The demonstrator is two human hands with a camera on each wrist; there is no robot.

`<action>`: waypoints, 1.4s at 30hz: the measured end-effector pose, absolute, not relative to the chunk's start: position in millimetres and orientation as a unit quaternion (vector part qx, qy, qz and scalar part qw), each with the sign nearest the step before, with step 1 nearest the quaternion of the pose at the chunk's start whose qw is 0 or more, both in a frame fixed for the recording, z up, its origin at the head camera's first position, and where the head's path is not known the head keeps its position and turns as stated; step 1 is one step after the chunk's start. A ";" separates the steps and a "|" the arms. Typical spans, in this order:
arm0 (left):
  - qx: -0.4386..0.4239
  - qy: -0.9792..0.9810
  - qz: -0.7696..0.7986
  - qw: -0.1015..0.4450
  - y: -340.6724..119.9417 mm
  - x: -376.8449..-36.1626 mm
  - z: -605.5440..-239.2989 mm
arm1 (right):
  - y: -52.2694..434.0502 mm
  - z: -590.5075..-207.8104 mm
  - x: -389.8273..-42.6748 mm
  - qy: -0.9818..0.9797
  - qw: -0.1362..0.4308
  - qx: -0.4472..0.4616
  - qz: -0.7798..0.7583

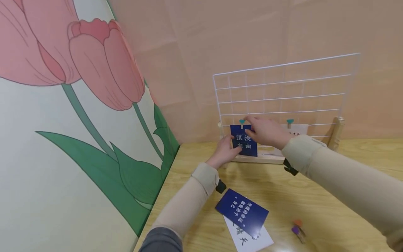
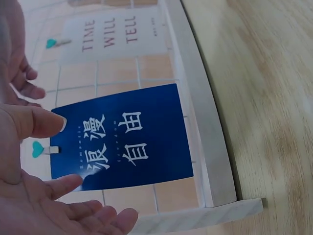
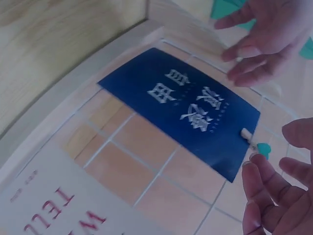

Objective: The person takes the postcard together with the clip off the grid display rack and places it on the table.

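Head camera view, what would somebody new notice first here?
Probably the big pink tulip mural filling the wall on the left. Next, the white wire grid standing at the back of the wooden table, where a dark blue card hangs from a teal heart clip between the left hand and right hand. Another blue card lies nearer, on a white one.

In the head view the right hand (image 1: 266, 133) covers the top right corner of the blue card (image 1: 244, 140) and much of the white card (image 1: 294, 130) behind it, whose print cannot be read there. On the tabletop (image 1: 315, 196), another blue card (image 1: 241, 212) hides most of a white sheet (image 1: 252, 239), cut by the bottom edge. Two small pegs (image 1: 298, 231) lie blurred. The left wrist view crops the left hand (image 2: 29, 196).
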State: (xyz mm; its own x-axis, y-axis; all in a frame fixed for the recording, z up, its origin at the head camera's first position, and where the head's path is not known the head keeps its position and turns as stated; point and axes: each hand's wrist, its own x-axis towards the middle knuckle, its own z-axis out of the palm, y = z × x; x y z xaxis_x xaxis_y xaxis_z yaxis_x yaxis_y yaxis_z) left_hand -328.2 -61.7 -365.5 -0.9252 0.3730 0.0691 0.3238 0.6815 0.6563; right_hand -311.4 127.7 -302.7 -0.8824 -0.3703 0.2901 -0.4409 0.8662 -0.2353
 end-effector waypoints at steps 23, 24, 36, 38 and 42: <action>0.197 0.876 0.436 0.063 -51.0 -325.4 -356.6 | 119.9 -283.8 -315.6 -0.967 0.074 0.197 0.142; 0.197 0.875 0.437 0.065 -50.9 -325.3 -356.2 | 119.9 -284.0 -315.5 -0.968 0.073 0.194 0.141; 0.180 0.870 0.456 0.057 -51.0 -327.3 -348.9 | 110.4 -279.2 -316.3 -0.979 0.062 0.160 0.113; 0.179 0.869 0.457 0.057 -50.8 -327.6 -348.9 | 110.1 -278.8 -315.9 -0.980 0.058 0.153 0.113; 0.176 0.862 0.471 0.058 -50.4 -328.0 -348.3 | 110.9 -279.9 -317.5 -0.981 0.060 0.146 0.116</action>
State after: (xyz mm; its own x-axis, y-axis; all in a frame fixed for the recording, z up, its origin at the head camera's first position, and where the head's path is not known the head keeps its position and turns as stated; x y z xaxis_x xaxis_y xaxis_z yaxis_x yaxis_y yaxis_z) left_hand -328.0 -50.4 -348.3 -0.9315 0.3579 0.0655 0.2485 0.4943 0.8330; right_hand -317.5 110.9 -279.9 -0.9502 -0.2728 0.1508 -0.3005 0.9303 -0.2104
